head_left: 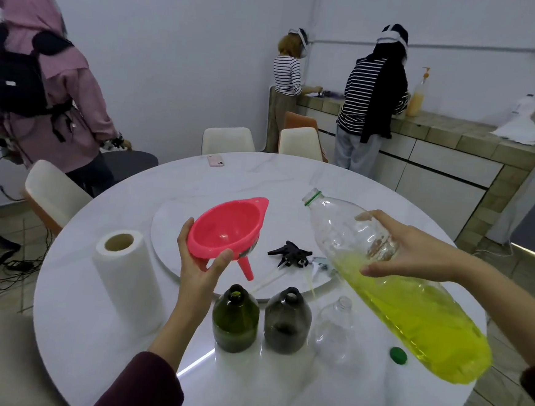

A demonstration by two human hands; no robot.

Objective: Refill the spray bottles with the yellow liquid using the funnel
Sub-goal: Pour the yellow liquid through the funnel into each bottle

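My left hand point(199, 261) holds a pink funnel point(227, 228) in the air above the table, its spout pointing down and right. My right hand point(413, 249) grips a large clear bottle point(412, 297) of yellow liquid, tilted with its open neck up and to the left. Three uncapped spray bottles stand in a row near the front: a dark green one point(235, 320) holding liquid, a smoky grey one point(287, 321) and a clear one point(334, 330). Black spray heads point(289, 252) with their tubes lie on the turntable.
A paper towel roll point(126, 275) stands at the left of the round white table point(278, 380). A green cap point(397, 354) lies at the right. A phone point(215, 160) sits at the far edge. Chairs ring the table; three people stand behind it.
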